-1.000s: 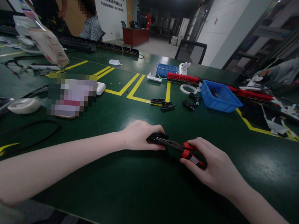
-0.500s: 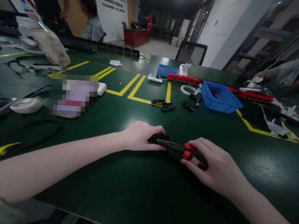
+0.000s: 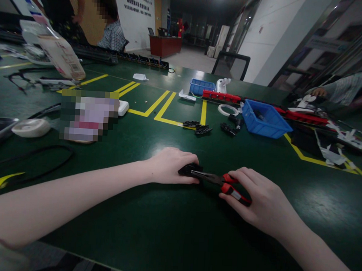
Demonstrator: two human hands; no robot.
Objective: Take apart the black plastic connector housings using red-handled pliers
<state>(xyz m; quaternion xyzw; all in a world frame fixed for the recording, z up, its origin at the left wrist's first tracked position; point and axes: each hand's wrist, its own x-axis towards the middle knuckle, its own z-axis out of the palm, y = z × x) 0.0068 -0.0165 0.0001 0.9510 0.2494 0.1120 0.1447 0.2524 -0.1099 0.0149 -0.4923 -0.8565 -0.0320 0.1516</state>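
My left hand [image 3: 169,166] rests on the dark green table [image 3: 150,231], its fingers curled over a small black plastic part [image 3: 190,169] and pressing it down. My right hand [image 3: 261,201] is wrapped round the red-and-black handles of a pair of pliers [image 3: 224,183]. The pliers' dark jaws reach left and meet the black part just under my left fingertips. Both hands lie near the middle of the table, close together.
Several small black parts [image 3: 200,127] lie beyond my hands by the yellow floor-tape lines. A blue bin [image 3: 266,120] and red strips [image 3: 222,96] sit at the right rear. A white tape roll [image 3: 31,127] and a black cable [image 3: 44,164] lie left. Two people stand far left.
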